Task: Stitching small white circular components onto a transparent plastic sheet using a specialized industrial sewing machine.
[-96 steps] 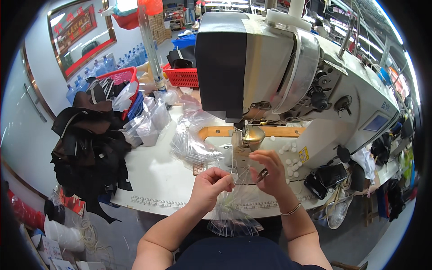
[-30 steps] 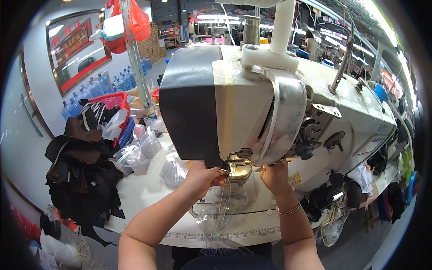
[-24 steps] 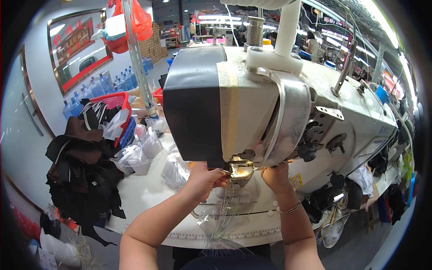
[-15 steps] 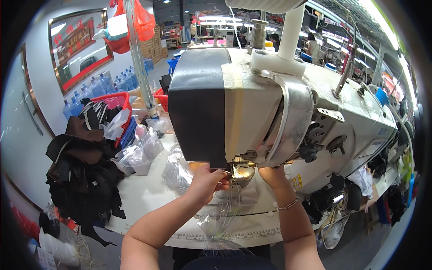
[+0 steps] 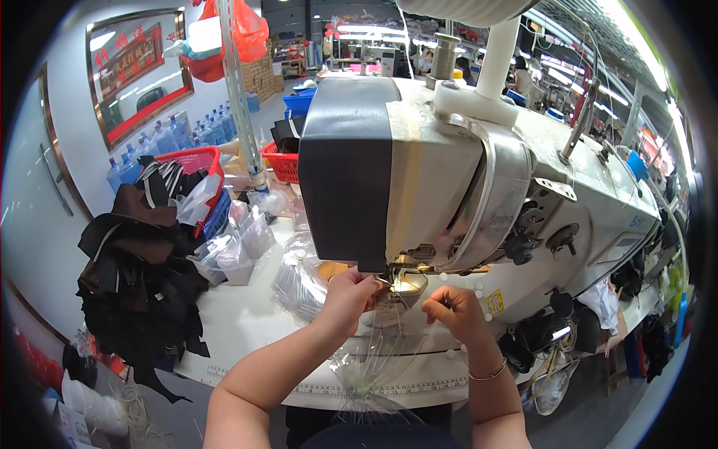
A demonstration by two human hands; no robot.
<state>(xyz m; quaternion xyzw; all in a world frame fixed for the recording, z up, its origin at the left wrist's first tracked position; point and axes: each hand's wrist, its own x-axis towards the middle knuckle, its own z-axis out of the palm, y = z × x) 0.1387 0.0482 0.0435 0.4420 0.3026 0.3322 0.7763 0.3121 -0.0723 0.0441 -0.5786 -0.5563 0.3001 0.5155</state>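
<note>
Under the sewing machine (image 5: 449, 165), my left hand (image 5: 351, 288) and right hand (image 5: 452, 310) pinch thread at the needle.
Red baskets (image 5: 196, 161) at the tabletop's (image 5: 239, 322) far left corner hold dark fabric and plastic bags.

1. I see a bright workshop, lit from above by ceiling strip lights (image 5: 568, 75) that run along the upper right and blow out to white.
2. A small lamp under the sewing machine head (image 5: 419, 165) throws a warm yellow glow on the needle area (image 5: 404, 283), just between my hands.
3. Glare streaks the machine's curved metal cover (image 5: 508, 187).
4. The bench (image 5: 239, 322) is evenly lit, with soft shadows beneath the machine.
5. Fisheye bending curves straight edges near the rim, and the corners go black.
6. The far background looks soft and hazy.
</note>
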